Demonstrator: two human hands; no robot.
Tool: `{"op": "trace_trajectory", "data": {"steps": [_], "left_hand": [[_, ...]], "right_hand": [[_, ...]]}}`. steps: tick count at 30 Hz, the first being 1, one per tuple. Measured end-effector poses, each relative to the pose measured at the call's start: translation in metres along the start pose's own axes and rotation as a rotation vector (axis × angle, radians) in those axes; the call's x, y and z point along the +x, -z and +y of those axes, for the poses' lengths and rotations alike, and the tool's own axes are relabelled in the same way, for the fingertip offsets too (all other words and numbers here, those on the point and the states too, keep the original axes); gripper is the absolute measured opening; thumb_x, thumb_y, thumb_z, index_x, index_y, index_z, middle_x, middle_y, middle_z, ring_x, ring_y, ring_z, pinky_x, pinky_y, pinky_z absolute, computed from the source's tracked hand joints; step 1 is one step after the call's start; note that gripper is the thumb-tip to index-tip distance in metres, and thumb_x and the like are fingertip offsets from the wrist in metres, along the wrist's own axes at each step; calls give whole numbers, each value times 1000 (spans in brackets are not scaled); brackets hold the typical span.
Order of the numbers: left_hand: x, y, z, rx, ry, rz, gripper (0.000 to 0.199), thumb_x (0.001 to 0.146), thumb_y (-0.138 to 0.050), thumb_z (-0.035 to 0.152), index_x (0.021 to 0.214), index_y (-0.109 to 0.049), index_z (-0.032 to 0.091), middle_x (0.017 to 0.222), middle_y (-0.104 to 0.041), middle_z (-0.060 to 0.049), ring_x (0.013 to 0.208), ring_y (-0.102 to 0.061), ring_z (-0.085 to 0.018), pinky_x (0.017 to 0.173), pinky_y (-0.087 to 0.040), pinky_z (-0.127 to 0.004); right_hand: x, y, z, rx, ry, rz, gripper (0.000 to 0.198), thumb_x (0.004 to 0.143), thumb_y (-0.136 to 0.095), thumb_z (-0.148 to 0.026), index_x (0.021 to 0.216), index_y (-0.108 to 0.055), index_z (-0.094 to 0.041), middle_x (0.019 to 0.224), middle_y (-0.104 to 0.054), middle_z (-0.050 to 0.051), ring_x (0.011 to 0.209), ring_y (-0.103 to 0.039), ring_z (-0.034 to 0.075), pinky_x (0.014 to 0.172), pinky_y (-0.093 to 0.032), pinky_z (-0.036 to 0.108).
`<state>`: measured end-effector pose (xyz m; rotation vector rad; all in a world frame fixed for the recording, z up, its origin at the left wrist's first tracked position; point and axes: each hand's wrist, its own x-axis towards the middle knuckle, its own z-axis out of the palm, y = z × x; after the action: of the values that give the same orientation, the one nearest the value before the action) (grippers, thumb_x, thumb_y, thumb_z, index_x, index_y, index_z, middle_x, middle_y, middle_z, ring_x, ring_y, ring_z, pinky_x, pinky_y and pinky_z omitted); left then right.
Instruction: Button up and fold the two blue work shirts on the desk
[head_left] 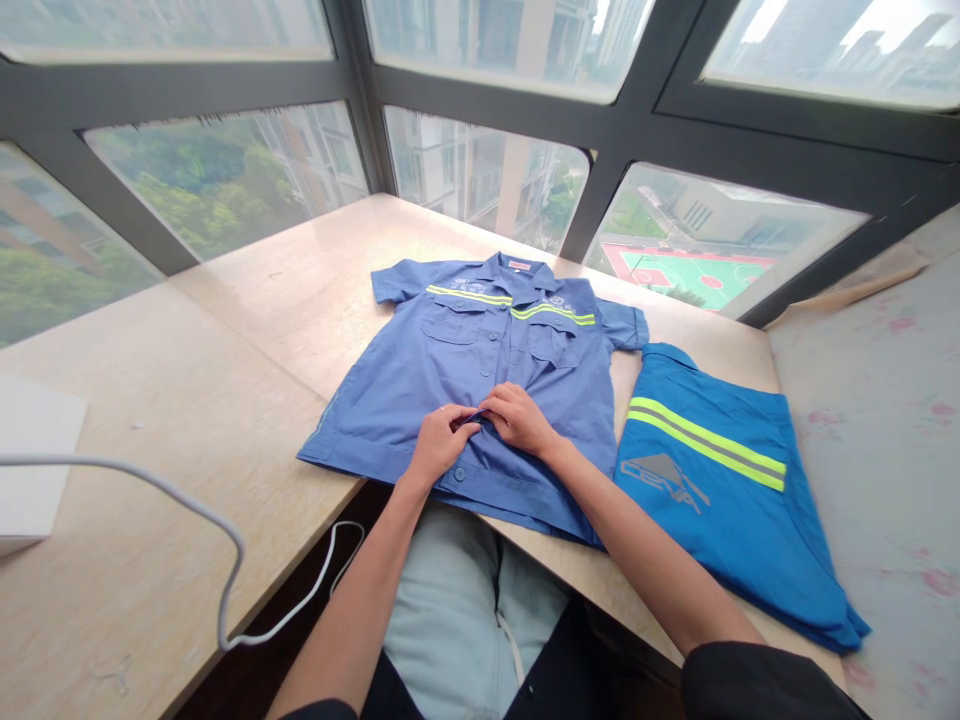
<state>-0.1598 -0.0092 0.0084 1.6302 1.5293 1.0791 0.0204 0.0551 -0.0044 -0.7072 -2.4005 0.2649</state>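
Observation:
A blue short-sleeved work shirt (375,400) with yellow reflective stripes lies face up on the ledge, collar toward the window. My left hand (441,440) pinches the edge of its front placket in the lower middle. Right beside it, my right hand (517,418) is closed on the same placket, the fingertips of both hands nearly meeting. Any button between the fingers is hidden. One button (460,474) shows below my left hand on the hem band, and more run up the front toward the collar.
A folded brighter blue garment (720,500) with a yellow-grey stripe and grey lettering lies at the right, by the papered wall (892,430). At the left are a white box (37,460) and a white cable (225,560) hanging past the ledge's edge. Windows enclose the far side.

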Motion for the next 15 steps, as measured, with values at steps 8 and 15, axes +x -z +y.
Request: {"op": "trace_trajectory", "data": {"steps": [8, 15], "left_hand": [[-2, -3, -3, -12, -2, 18, 19, 81, -62, 19, 96, -75, 19, 93, -76, -5, 82, -69, -19, 78, -56, -31], [-1, -5, -8, -48, 36, 50, 36, 80, -64, 17, 115, -69, 18, 93, -75, -6, 84, -70, -19, 80, -58, -32]], "right_hand": [[1, 0, 1, -1, -104, 47, 7, 93, -60, -24, 91, -64, -19, 90, -64, 7, 88, -54, 22, 82, -40, 35], [1, 1, -2, -33, -176, 140, 12, 87, -67, -25, 92, -57, -20, 107, -64, 10, 102, -55, 25, 91, -37, 39]]}}
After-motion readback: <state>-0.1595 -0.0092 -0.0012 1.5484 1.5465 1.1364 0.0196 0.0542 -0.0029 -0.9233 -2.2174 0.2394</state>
